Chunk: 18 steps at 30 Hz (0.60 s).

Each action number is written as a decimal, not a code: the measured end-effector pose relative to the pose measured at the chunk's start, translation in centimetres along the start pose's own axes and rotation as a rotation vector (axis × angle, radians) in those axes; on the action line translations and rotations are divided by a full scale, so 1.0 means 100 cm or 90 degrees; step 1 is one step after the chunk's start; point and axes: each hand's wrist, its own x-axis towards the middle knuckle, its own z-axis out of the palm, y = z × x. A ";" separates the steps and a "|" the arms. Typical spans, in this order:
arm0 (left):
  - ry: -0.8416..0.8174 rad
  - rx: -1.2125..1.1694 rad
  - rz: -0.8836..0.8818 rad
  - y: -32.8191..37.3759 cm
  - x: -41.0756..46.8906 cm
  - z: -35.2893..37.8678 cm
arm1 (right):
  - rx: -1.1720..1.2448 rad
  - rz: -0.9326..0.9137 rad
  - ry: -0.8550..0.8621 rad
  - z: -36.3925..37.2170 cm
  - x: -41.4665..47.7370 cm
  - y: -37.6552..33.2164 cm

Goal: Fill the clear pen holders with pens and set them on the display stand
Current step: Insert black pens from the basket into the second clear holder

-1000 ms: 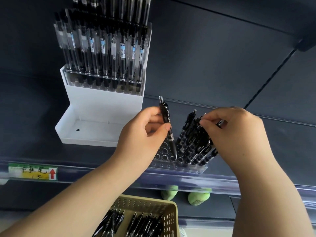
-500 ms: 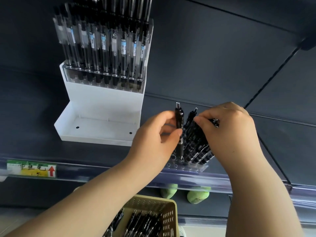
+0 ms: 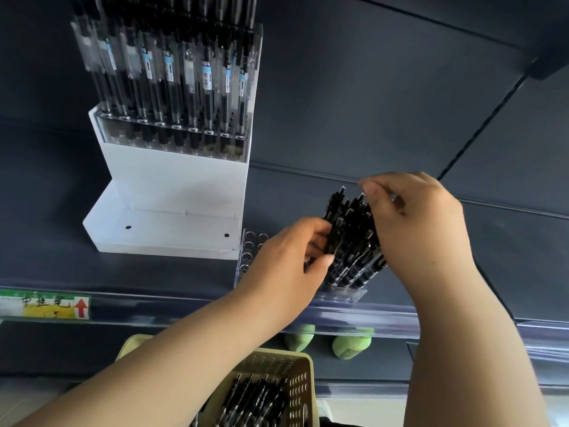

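Black pens [image 3: 351, 238] stand bunched in the clear pen holder [image 3: 253, 251] on the shelf [image 3: 154, 275], beside the display stand [image 3: 172, 192]. Fingers of the left hand [image 3: 286, 257], pinching one pen, have lowered it into the bunch; the right hand [image 3: 418, 229] grips the tops. Empty holes remain.

Two hands: left hand [image 3: 286, 257], right hand [image 3: 418, 223]. Two clear pen holders: upper holder [image 3: 172, 134] at 11 o'clock, lower holder [image 3: 345, 294] near centre. One display stand [image 3: 172, 186]. One basket [image 3: 303, 386] at 6 o'clock. One shelf label [image 3: 46, 306] at 8 o'clock. Two green objects [image 3: 351, 345] at 5 o'clock. Pens [image 3: 351, 241]: too crowded to count.
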 end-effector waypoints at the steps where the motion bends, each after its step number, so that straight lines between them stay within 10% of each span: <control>1: -0.009 0.037 0.001 0.000 0.000 0.000 | -0.001 0.000 0.001 0.000 0.000 0.000; 18: 0.033 0.286 0.121 -0.005 0.000 0.003 | 0.007 0.008 -0.034 0.007 -0.003 -0.005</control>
